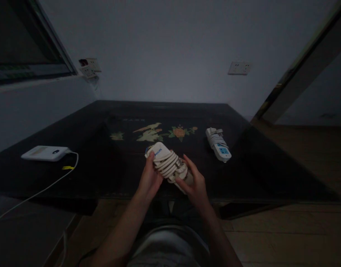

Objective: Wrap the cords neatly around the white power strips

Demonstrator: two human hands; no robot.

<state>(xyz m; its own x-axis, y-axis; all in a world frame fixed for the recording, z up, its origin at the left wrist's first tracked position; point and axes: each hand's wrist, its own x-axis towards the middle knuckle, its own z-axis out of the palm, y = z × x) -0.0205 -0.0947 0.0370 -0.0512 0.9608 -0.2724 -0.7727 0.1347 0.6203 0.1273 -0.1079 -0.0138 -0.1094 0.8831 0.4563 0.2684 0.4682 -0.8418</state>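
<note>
A white power strip (161,151) with its own cord (168,165) wound round its middle is held between my hands, tilted, above the near edge of the dark table (126,174). My left hand (150,178) grips its upper left end, thumb on top beside blue lettering. At the lower right end, my right hand (195,185) has its thumb and fingers closed around the plug part of the cord. The underside of the strip is hidden. A second power strip (219,144), white with a blue socket face and a wrapped cord, lies on the table to the right.
On the left of the table lies a white device (45,153) with a thin cable (52,184) trailing over the near edge. A yellow strip (68,168) is beside it. Wall sockets (239,68) sit behind the table. The room is dim.
</note>
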